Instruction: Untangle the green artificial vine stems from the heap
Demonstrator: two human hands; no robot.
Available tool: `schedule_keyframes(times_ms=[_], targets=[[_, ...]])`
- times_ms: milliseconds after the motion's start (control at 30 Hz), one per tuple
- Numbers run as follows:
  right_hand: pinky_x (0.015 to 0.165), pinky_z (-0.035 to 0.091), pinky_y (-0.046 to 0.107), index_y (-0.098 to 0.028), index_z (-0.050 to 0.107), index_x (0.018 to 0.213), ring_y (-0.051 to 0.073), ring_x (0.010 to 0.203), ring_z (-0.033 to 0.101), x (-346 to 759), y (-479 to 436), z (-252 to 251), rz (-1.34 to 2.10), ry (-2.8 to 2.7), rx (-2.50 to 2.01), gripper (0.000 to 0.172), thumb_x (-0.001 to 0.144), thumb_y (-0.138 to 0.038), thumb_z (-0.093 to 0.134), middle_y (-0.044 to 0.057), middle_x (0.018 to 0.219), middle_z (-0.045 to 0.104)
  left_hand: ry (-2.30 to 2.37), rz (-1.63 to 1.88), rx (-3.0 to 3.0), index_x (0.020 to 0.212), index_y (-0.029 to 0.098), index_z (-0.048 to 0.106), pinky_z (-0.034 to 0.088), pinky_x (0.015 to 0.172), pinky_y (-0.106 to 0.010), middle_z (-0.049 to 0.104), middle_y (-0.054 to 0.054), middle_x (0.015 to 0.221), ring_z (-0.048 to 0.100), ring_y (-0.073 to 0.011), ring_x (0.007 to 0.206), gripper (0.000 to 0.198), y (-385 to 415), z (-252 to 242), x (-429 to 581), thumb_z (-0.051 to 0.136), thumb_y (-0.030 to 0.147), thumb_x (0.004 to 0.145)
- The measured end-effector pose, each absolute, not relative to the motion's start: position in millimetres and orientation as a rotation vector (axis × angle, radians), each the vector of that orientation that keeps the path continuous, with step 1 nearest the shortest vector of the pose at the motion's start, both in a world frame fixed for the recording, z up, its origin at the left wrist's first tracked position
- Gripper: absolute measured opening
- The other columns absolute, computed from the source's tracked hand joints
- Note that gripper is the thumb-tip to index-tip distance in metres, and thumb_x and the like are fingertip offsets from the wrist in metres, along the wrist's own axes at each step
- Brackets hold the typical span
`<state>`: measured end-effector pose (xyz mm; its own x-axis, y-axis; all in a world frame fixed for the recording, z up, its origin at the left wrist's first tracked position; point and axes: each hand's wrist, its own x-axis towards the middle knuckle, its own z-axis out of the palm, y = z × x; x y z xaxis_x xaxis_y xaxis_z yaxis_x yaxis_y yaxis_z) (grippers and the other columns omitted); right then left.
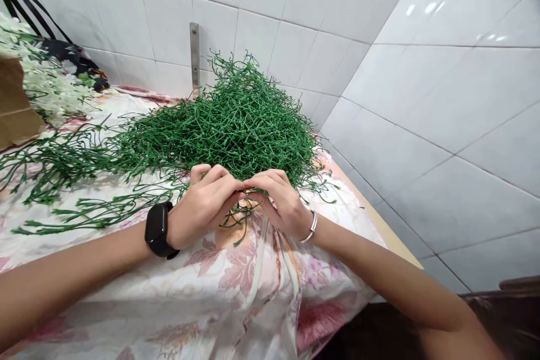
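Observation:
My left hand (207, 201), with a black band on its wrist, and my right hand (287, 202), with a silver bangle, meet fingertip to fingertip at the front of a big heap of green plastic flower stems (248, 118). Both pinch closed on a thin green plastic stem (239, 220), whose branching ends show just below the fingers. Most of what lies between the fingertips is hidden. Left of my hands, a loose bunch of stems (97, 211) lies flat on the cloth.
A floral cloth (177, 298) covers the table. White artificial flowers (54, 87), a piece of brown cardboard (17, 107) and a dark patterned bag (70, 56) are at the far left. Tiled walls (442, 95) border the back and right. A metal strip (194, 56) stands against the back wall.

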<state>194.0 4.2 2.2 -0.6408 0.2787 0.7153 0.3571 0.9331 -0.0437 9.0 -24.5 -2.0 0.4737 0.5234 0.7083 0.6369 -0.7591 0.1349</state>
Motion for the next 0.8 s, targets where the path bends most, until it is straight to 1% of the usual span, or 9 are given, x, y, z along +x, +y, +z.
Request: schedule_keyframes(times_ms=[133,233,333,433,533,667,800], targets=[[0.082,0.044,0.033,-0.016,0.040,0.111,0.014,0.091,0.053,190.9,0.5,0.5,-0.143,-2.316,-0.424,0.035,0.078,-0.012,0.054,0.006,0.095,0.059,-0.988,-1.074,-2.533,0.088,0.014,0.051,0.025,0.075,-0.033,0.057,-0.001,0.074,0.046,-0.0152,0.078,0.010,-26.3,-5.6,11.8,0.042,0.017,0.087],[0.080,0.046,0.033,-0.016,0.037,0.116,0.014,0.087,0.052,191.5,-0.5,0.4,-0.205,-2.336,-0.417,0.039,0.080,-0.010,0.050,0.006,0.092,0.058,-0.985,-1.041,-2.559,0.087,0.014,0.050,0.026,0.075,-0.033,0.057,-0.001,0.076,0.045,-0.0156,0.079,0.012,-27.6,-6.9,13.3,0.040,0.020,0.088],[0.079,0.047,0.032,-0.014,0.038,0.118,0.014,0.085,0.050,193.7,-0.4,2.5,-0.214,-2.336,-0.398,0.039,0.080,-0.007,0.048,0.006,0.090,0.058,-1.014,-1.028,-2.575,0.091,0.015,0.050,0.025,0.074,-0.032,0.056,-0.001,0.075,0.044,-0.0155,0.079,0.013,-29.3,-5.5,14.2,0.039,0.022,0.089],[0.077,0.047,0.029,-0.015,0.040,0.115,0.013,0.084,0.049,195.1,0.9,4.5,-0.158,-2.326,-0.360,0.037,0.080,-0.004,0.045,0.005,0.091,0.059,-1.031,-0.998,-2.590,0.090,0.014,0.049,0.025,0.074,-0.032,0.054,-0.001,0.074,0.044,-0.0156,0.079,0.015,-30.0,-3.5,14.4,0.037,0.022,0.090],[0.076,0.049,0.027,-0.017,0.041,0.114,0.012,0.084,0.049,195.4,2.9,4.4,-0.074,-2.317,-0.344,0.037,0.081,-0.002,0.043,0.004,0.094,0.059,-1.060,-0.939,-2.624,0.089,0.014,0.048,0.025,0.076,-0.033,0.055,-0.003,0.080,0.044,-0.0168,0.083,0.015,-28.2,-3.9,14.0,0.036,0.021,0.090],[0.074,0.050,0.026,-0.017,0.041,0.114,0.011,0.084,0.051,195.6,3.2,2.8,0.021,-2.331,-0.366,0.038,0.080,-0.001,0.041,0.005,0.094,0.060,-1.068,-0.912,-2.738,0.093,0.013,0.046,0.024,0.081,-0.035,0.054,-0.005,0.088,0.042,-0.0179,0.091,0.015,-24.9,-5.9,12.7,0.032,0.013,0.089],[0.075,0.049,0.025,-0.017,0.040,0.115,0.010,0.083,0.052,195.8,2.6,3.1,0.048,-2.343,-0.354,0.037,0.081,-0.001,0.040,0.005,0.093,0.060,-1.052,-0.933,-2.841,0.093,0.014,0.046,0.023,0.078,-0.034,0.053,-0.002,0.083,0.043,-0.0152,0.083,0.016,-24.6,-4.7,10.8,0.031,0.012,0.089]])
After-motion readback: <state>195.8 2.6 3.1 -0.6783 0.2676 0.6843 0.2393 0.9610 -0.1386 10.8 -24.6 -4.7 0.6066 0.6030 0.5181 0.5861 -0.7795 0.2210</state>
